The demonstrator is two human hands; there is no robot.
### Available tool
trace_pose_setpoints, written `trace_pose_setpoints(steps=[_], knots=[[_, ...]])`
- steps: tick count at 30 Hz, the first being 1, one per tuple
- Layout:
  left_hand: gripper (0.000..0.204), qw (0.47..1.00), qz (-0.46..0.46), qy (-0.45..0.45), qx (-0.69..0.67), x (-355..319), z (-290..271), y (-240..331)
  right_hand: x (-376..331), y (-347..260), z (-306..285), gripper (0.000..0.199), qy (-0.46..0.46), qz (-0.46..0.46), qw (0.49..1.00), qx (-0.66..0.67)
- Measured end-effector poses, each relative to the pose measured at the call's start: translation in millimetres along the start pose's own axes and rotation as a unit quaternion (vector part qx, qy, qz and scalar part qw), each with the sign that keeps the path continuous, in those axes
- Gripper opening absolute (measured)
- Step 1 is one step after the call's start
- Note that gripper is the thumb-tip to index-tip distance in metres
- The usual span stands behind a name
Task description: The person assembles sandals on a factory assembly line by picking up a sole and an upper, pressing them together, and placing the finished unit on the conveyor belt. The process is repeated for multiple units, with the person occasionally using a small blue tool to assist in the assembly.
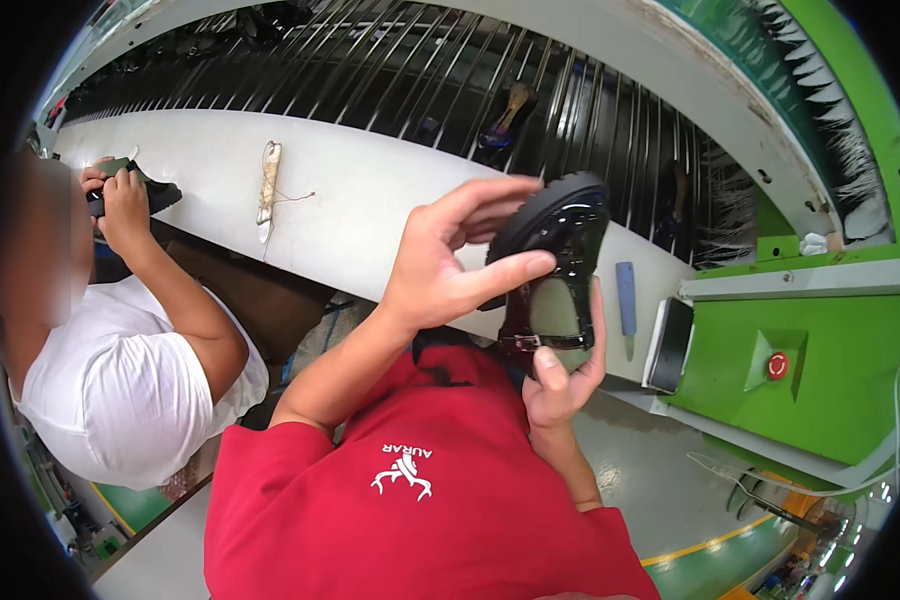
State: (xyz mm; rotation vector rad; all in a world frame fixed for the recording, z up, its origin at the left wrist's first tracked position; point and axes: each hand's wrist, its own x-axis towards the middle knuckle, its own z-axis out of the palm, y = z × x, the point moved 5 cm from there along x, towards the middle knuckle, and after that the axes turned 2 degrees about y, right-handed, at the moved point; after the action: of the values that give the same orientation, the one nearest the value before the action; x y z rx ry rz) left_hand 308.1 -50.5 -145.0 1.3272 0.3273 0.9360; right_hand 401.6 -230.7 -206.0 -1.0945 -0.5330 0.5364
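A glossy black strap shoe [573, 228] with a thick ridged sole is held up before me, toe pointing away. My left hand [450, 250] grips it by the sole side, thumb against the upper near the toe and fingers partly hidden behind the sole. Around the heel end is my right hand [562, 385], its thumb beside the small buckle on the strap [560, 342] and a finger stretched along the shoe's right side. Through the shoe's opening a pale greenish lining [554, 305] shows.
Beyond the white ledge [360, 180] runs a conveyor of metal rods [410, 75] carrying dark shoes. On the ledge lie a blue-handled knife [626, 290] and a wrapped blade [269, 185]. A green machine [720, 370] with a red button stands right. A co-worker [140, 360] handles a black shoe at left.
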Motion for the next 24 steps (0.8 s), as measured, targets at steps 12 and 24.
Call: trace_pose_setpoints(steps=[12,24], knots=[[0.037,0.995,0.065,0.000,0.073,-13.3,-4.0,-2.2,26.9,-12.1,-13.4,0.095,0.011,0.015,0.994,0.111],[0.025,0.994,0.045,0.064,0.081,-29.5,-3.1,-15.0,18.5,-13.9,-5.4,0.092,0.021,-0.008,0.999,0.025]])
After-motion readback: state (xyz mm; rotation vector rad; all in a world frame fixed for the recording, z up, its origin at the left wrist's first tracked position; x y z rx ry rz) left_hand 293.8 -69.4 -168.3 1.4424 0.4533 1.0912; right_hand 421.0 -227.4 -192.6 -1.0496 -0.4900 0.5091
